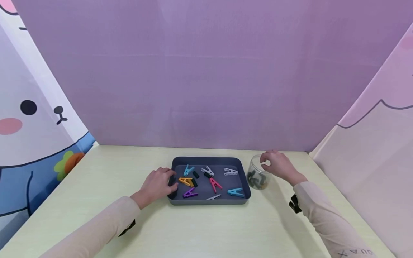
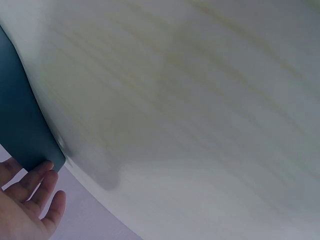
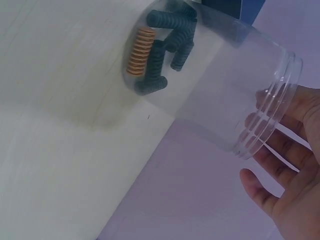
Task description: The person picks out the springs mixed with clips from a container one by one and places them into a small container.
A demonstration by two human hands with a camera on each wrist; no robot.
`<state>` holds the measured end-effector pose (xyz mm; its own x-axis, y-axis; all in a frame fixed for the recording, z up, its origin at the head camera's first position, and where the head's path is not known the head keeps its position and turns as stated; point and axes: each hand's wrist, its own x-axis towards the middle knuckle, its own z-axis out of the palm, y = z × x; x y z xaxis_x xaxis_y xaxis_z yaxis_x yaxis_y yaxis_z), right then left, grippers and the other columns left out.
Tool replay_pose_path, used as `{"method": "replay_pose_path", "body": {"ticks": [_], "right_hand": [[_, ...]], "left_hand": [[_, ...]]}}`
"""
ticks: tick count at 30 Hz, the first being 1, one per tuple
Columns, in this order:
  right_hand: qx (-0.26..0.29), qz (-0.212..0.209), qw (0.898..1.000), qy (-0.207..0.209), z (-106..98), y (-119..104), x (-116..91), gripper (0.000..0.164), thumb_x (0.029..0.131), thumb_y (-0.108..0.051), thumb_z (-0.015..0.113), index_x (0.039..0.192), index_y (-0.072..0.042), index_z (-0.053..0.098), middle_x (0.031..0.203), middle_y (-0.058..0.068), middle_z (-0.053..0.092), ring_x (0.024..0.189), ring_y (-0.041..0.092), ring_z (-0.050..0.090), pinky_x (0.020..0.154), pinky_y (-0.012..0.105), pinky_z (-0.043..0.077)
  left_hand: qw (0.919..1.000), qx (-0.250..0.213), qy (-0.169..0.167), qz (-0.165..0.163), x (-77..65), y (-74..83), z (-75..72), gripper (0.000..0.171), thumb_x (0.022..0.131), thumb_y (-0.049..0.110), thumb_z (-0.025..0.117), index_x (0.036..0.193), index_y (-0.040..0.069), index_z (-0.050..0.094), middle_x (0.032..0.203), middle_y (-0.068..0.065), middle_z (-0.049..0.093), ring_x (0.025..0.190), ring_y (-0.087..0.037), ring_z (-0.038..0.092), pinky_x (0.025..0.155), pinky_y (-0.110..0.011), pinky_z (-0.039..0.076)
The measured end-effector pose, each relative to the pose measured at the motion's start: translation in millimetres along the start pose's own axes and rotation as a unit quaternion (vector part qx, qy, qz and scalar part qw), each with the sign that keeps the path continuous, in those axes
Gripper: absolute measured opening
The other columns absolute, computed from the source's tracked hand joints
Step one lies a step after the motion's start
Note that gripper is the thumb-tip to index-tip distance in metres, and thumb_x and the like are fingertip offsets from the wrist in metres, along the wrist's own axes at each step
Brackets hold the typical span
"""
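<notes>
A dark grey tray [image 1: 209, 201] holds several plastic clothespins, among them a purple clothespin [image 1: 189, 193], a red clothespin [image 1: 214, 184] and a white clothespin [image 1: 230, 171]. Dark green springs, such as this spring [image 1: 195, 174], lie among them. My left hand [image 1: 158, 184] rests at the tray's left wall, its fingers touching the outside in the left wrist view. At the tray's right stands a clear jar [image 3: 215, 65] with dark green springs [image 3: 172, 20] and an orange spring [image 3: 141, 51] at its bottom. My right hand [image 1: 278, 164] is at the jar's mouth, fingers loosely bent; I see nothing held.
A pale wooden table [image 1: 206, 229] lies under everything. Behind it rises a purple cloth wall [image 1: 206, 79], with printed cartoon cloths at the left and right sides. The jar stands close beside the tray's right wall.
</notes>
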<state>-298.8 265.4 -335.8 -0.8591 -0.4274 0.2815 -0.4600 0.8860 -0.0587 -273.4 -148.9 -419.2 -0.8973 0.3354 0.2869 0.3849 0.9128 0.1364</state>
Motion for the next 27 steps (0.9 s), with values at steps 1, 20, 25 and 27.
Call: {"method": "replay_pose_path", "body": {"ticks": [1, 20, 25, 27], "right_hand": [[0.0, -0.001, 1.0, 0.003, -0.1, -0.4, 0.5, 0.01, 0.074, -0.008, 0.068, 0.085, -0.007, 0.067, 0.084, 0.005, 0.064, 0.081, 0.025, 0.057, 0.069, 0.043, 0.047], [-0.014, -0.044, 0.998, 0.034, -3.3, -47.5, 24.0, 0.011, 0.076, -0.012, 0.07, 0.087, -0.011, 0.068, 0.086, 0.001, 0.065, 0.083, 0.02, 0.058, 0.073, 0.039, 0.048], [-0.011, -0.06, 0.998, 0.02, 4.4, -64.5, 29.9, 0.013, 0.076, -0.014, 0.07, 0.088, -0.011, 0.068, 0.087, 0.001, 0.065, 0.084, 0.019, 0.057, 0.075, 0.038, 0.049], [-0.015, -0.066, 0.998, 0.012, 8.1, -70.4, 31.9, 0.013, 0.076, -0.015, 0.07, 0.089, -0.012, 0.068, 0.088, 0.0, 0.065, 0.086, 0.019, 0.057, 0.076, 0.038, 0.048]], "left_hand": [[1.0, -0.001, 0.0, 0.0, 0.0, 0.2, -0.1, 0.045, 0.077, 0.042, 0.065, 0.106, 0.008, 0.065, 0.109, -0.012, 0.063, 0.098, -0.028, 0.058, 0.08, -0.045, 0.049], [1.0, 0.004, 0.007, -0.001, -0.4, 0.7, 0.3, 0.043, 0.076, 0.041, 0.066, 0.104, 0.009, 0.066, 0.107, -0.011, 0.064, 0.096, -0.027, 0.059, 0.08, -0.044, 0.049], [1.0, 0.006, 0.003, 0.0, -0.1, 0.4, 0.2, 0.044, 0.076, 0.041, 0.065, 0.105, 0.008, 0.065, 0.107, -0.012, 0.064, 0.096, -0.027, 0.059, 0.079, -0.045, 0.049], [1.0, 0.006, 0.003, 0.002, 0.1, 0.5, 0.4, 0.044, 0.077, 0.042, 0.065, 0.105, 0.008, 0.065, 0.107, -0.012, 0.064, 0.096, -0.028, 0.058, 0.079, -0.045, 0.049]]}}
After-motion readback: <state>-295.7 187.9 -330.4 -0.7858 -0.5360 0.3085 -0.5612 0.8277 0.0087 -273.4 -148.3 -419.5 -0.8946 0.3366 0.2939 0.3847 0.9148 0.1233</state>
